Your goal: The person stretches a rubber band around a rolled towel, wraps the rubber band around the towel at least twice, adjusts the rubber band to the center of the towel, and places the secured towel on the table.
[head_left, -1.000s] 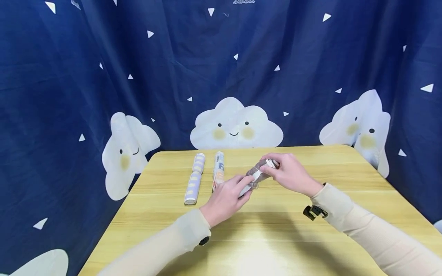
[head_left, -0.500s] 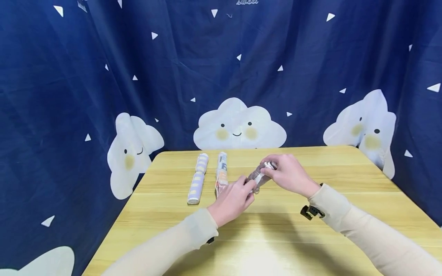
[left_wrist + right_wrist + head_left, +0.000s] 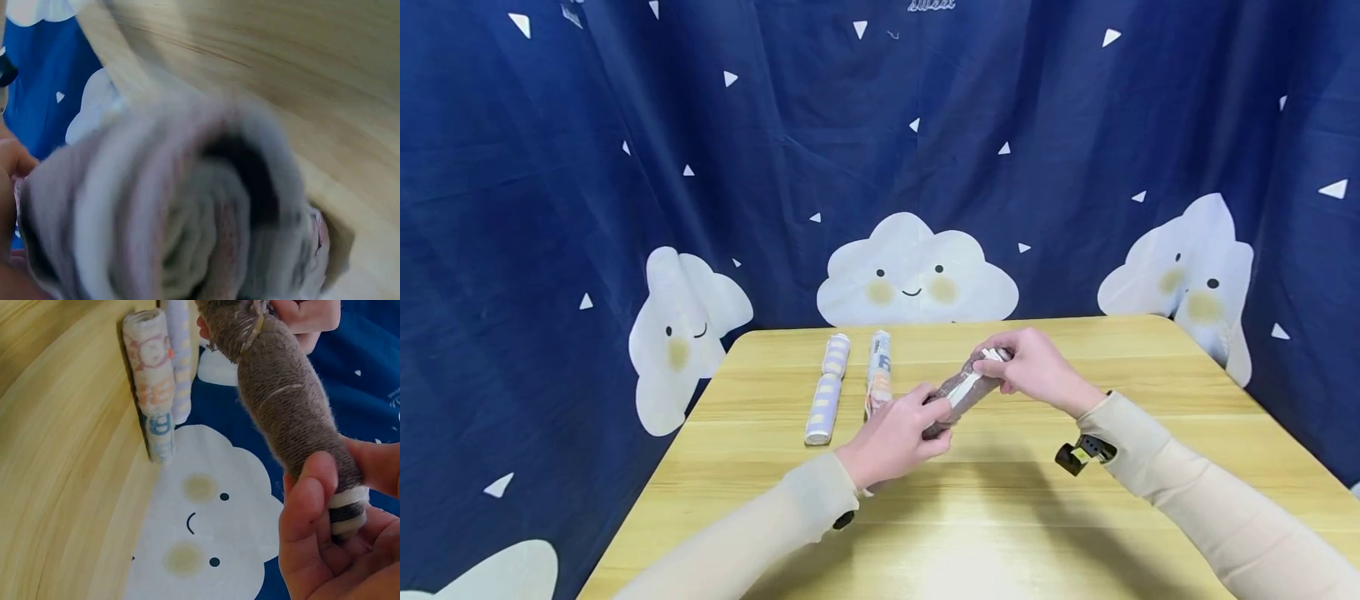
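Note:
Both hands hold a rolled brown towel point(image 3: 962, 392) with a white stripe, tilted over the table. My left hand point(image 3: 891, 437) grips its near end, while my right hand point(image 3: 1033, 369) pinches the far end between thumb and fingers. In the right wrist view, the brown roll point(image 3: 284, 394) narrows near the left hand, where a thin pale band point(image 3: 253, 331) crosses it. White and dark stripes show at the end beside the right fingers point(image 3: 312, 494). The left wrist view shows the towel's spiral end point(image 3: 187, 231) close up and blurred.
Left of the hands lie a purple-and-yellow rolled towel point(image 3: 827, 392), narrowed partway along, and a white printed roll point(image 3: 878, 371), partly hidden by the left hand in the head view. The wooden table point(image 3: 737, 500) backs onto a blue curtain point(image 3: 760, 167) with clouds.
The brown towel's middle and white stripe show more now, and its near end comes into sight by the left fingers. The right hand has shifted slightly right. The other rolls stay put.

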